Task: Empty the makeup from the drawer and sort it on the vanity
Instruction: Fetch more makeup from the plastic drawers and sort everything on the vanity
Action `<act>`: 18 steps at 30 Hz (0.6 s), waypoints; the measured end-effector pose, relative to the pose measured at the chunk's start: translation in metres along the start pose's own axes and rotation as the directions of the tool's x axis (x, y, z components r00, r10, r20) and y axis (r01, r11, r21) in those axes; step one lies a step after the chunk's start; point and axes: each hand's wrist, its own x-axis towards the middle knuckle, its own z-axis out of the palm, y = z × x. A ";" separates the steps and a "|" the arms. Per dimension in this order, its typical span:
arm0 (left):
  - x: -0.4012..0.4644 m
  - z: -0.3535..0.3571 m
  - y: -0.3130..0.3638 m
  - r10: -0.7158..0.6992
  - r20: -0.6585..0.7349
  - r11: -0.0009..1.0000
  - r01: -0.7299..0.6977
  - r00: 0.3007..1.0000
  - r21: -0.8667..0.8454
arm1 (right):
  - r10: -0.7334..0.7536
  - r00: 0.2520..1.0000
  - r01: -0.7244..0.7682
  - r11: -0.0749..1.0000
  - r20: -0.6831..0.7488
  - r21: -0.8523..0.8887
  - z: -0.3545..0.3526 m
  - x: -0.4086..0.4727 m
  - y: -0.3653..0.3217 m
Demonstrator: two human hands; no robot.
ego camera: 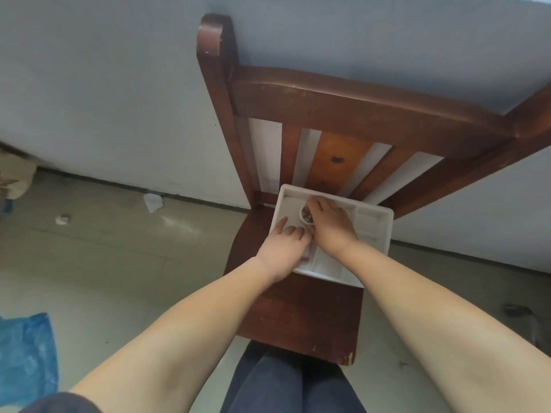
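Note:
A white plastic tray with several compartments [374, 217] rests on the seat of a brown wooden chair [301, 317]. Both my hands are inside it. My right hand [329, 226] reaches over a small round white container with a patterned lid [306, 216], its fingers curled round it. My left hand [283, 248] lies on the tray's left side with fingers fairly straight, touching the tray; anything under the palm is hidden. A small reddish item [304, 259] peeks out beside my left hand.
The chair back [343, 111] stands against a pale blue-grey wall. Crumpled white scraps [153, 201] lie on the grey floor to the left. A blue plastic bag [25, 359] sits at the lower left. My dark-trousered legs [286, 386] are right below the seat.

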 end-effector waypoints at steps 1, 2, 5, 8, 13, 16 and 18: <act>-0.001 0.000 0.000 0.005 -0.001 1.000 -0.005 1.000 0.004 | -0.005 1.000 0.005 1.000 -0.007 0.020 -0.001 -0.001 0.000; -0.003 -0.001 0.000 0.006 -0.003 1.000 -0.006 1.000 0.004 | -0.009 1.000 0.010 0.999 -0.018 0.041 -0.003 -0.003 0.000; -0.009 -0.006 -0.003 -0.006 -0.059 1.000 0.005 0.998 -0.020 | -0.027 0.997 0.032 0.997 -0.074 0.064 -0.009 -0.008 0.000; -0.019 -0.022 -0.006 -0.026 -0.127 0.999 0.023 0.992 -0.027 | -0.038 0.993 0.041 0.999 -0.109 0.032 -0.020 -0.015 0.000; -0.060 -0.047 -0.001 -0.176 -0.209 0.977 0.145 0.962 -0.154 | -0.082 0.988 0.081 0.997 -0.128 -0.013 -0.041 -0.041 -0.011; -0.107 -0.050 0.017 -0.351 -0.203 0.903 0.274 0.914 -0.331 | -0.188 0.974 0.188 0.982 -0.124 -0.014 -0.043 -0.069 -0.022; -0.142 -0.045 0.035 -0.474 -0.211 0.838 0.364 0.855 -0.407 | -0.273 0.956 0.273 0.962 -0.109 -0.012 -0.039 -0.091 -0.033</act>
